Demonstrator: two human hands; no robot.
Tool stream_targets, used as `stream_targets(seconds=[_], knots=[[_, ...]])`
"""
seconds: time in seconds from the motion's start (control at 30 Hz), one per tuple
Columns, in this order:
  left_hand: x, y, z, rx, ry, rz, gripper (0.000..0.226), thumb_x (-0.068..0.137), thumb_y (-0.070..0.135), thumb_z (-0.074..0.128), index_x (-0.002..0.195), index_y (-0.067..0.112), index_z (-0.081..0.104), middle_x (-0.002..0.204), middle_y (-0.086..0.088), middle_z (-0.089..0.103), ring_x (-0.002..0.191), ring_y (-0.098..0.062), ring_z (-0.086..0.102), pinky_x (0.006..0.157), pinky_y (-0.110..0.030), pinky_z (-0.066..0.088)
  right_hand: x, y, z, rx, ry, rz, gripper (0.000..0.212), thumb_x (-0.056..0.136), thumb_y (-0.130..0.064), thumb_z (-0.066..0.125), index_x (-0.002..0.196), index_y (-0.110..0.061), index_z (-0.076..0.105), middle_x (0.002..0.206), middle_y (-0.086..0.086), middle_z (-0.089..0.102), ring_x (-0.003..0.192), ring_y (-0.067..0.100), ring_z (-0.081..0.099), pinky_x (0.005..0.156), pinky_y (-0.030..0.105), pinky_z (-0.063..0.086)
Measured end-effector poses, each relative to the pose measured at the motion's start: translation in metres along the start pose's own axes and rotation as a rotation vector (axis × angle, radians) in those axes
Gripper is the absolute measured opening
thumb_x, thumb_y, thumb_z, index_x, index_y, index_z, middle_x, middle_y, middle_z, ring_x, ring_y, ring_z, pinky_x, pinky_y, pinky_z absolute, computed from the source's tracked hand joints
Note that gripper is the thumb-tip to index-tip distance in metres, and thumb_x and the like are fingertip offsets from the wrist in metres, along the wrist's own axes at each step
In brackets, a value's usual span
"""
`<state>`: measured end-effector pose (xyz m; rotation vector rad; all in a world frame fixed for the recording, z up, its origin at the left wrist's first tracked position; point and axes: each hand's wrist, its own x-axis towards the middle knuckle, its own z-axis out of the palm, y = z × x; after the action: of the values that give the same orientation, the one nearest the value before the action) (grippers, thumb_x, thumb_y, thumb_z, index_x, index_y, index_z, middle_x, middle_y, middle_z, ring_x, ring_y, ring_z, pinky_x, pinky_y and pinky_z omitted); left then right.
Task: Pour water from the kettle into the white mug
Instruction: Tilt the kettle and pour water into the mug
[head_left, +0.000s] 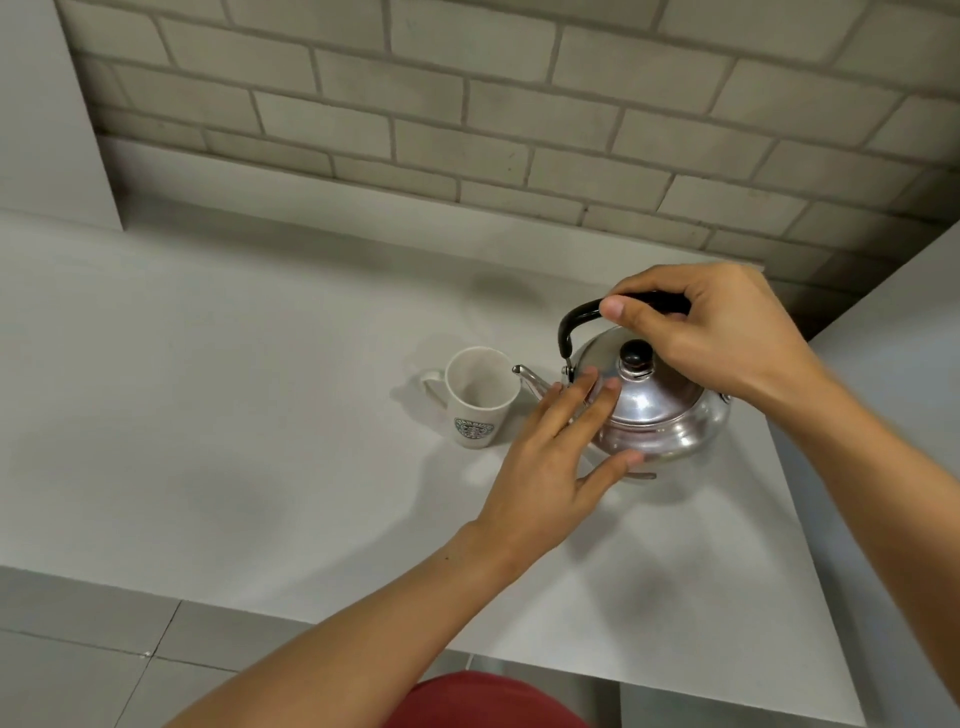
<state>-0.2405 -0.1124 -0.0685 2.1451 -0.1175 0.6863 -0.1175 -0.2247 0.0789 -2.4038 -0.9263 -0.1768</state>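
Note:
A shiny metal kettle (670, 415) with a black lid knob and a black handle stands on the white table (234, 415), its thin spout pointing left. My right hand (717, 332) is closed around the top of the black handle. My left hand (556, 457) lies flat with spread fingers against the kettle's left side, fingertips touching the lid and body. The white mug (480, 397), with a green emblem and its handle to the left, stands upright just left of the spout tip. It looks empty.
A grey brick wall (467, 104) runs along the back of the table. The table's right edge lies close to the kettle, its front edge near my body. Grey floor tiles (78, 649) show at lower left.

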Motion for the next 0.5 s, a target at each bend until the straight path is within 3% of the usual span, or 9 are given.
stream_targets(seconds=[0.07,0.27,0.5], knots=[[0.001,0.000,-0.001,-0.054,0.011,-0.032,0.063,0.097,0.032,0.074,0.152,0.013,0.050,0.162,-0.008,0.043,0.148,-0.024,0.044,0.121,-0.040,0.037,0.006,-0.008,0.001,-0.054,-0.021,-0.036,0.023,0.093,-0.053,0.066,0.101,-0.037,0.081,0.093,-0.022,0.077,0.090,0.005,0.072,0.079,0.030,0.056],[0.004,0.001,-0.004,-0.174,0.053,-0.092,0.053,0.100,0.022,0.071,0.149,0.013,0.054,0.160,-0.008,0.046,0.147,-0.017,0.046,0.120,-0.021,0.034,0.017,-0.027,0.002,-0.139,-0.070,-0.089,0.023,0.093,-0.054,0.067,0.103,-0.039,0.081,0.099,-0.016,0.080,0.094,0.012,0.073,0.081,0.037,0.057],[0.008,0.001,0.001,-0.263,0.096,-0.120,0.046,0.102,0.021,0.067,0.147,0.015,0.057,0.158,-0.006,0.049,0.146,-0.013,0.047,0.118,-0.017,0.035,0.027,-0.041,-0.003,-0.188,-0.138,-0.111,0.022,0.091,-0.051,0.069,0.102,-0.038,0.082,0.098,-0.014,0.081,0.090,0.013,0.073,0.079,0.037,0.057]])
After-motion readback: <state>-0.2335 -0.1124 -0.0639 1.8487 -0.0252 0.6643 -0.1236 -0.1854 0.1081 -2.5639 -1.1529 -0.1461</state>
